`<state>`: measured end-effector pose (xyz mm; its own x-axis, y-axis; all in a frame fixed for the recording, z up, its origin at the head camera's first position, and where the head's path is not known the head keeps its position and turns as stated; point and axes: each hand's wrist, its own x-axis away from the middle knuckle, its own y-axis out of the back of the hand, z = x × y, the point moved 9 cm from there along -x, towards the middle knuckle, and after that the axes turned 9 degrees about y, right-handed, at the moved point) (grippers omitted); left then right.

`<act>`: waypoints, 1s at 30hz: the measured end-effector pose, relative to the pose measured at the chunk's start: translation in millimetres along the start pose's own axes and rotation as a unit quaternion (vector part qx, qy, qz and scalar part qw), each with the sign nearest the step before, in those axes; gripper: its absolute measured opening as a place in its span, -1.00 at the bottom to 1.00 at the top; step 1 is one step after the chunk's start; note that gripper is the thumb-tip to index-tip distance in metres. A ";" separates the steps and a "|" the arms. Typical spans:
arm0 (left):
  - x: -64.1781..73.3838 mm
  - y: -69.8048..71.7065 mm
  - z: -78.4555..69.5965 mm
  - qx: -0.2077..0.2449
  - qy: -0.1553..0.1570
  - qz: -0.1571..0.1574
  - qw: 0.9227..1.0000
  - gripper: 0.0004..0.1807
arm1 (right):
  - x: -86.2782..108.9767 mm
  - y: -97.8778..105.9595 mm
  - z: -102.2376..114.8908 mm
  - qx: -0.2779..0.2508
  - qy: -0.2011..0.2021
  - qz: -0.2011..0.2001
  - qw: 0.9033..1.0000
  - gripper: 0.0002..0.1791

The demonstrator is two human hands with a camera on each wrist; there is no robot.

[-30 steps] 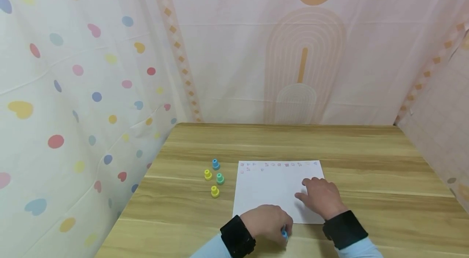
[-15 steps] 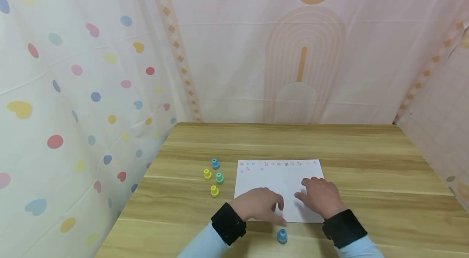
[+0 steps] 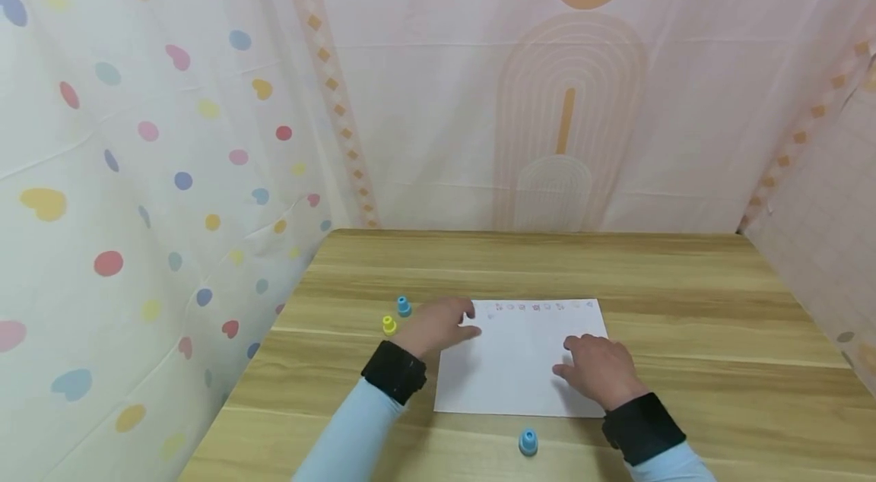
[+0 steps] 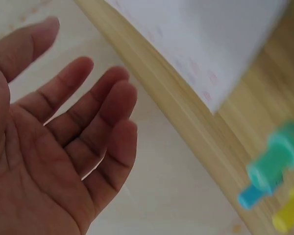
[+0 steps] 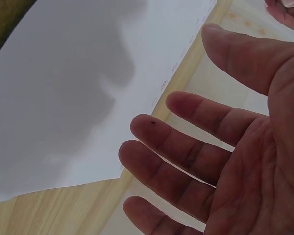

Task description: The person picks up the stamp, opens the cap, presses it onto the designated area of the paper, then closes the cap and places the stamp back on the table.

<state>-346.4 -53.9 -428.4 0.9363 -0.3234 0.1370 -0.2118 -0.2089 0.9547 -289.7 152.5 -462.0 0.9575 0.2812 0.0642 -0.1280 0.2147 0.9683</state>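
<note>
My left hand [image 3: 436, 324] is over the left edge of the white sheet of paper [image 3: 513, 372], its fingers apart and loosely bent with nothing in them. In the left wrist view its palm [image 4: 44, 166] is bare. Near it stand a blue toy stamp [image 3: 404, 306] and a yellow one [image 3: 389, 325]; a green stamp [image 4: 277, 159] shows only in the left wrist view, hidden by the hand from the head. My right hand [image 3: 602, 369] is over the paper's right side, fingers spread and bare. Another blue stamp [image 3: 528, 442] stands in front of the paper.
Small pink and purple prints [image 3: 537, 307] run along the paper's far edge. The wooden table [image 3: 718, 345] extends on both sides, with a patterned curtain [image 3: 424, 125] behind it. Black bands [image 3: 395, 372] circle both wrists.
My left hand let go of the blue stamp in front of the paper, then moved away to the far left, towards the other stamps. The right hand stayed in place.
</note>
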 end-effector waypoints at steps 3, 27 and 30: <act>-6.3 8.8 17.4 0.010 0.023 -0.019 1.000 -0.68 | 0.2 -1.7 -1.4 -0.003 -0.003 0.001 1.000 -0.53; -32.4 31.7 110.5 -0.083 0.140 -0.097 0.982 -0.78 | 1.4 -5.0 -2.2 -0.010 0.001 -0.001 1.000 -0.55; -33.1 27.5 116.8 -0.081 0.149 -0.094 0.981 -0.81 | 1.8 -4.6 -2.2 -0.010 0.003 -0.003 1.000 -0.55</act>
<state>-415.9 -156.7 -437.6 1.0000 -0.0032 0.0028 -0.0031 -0.0820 0.9966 -288.0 154.1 -466.9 0.9569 0.2847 0.0565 -0.1267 0.2346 0.9638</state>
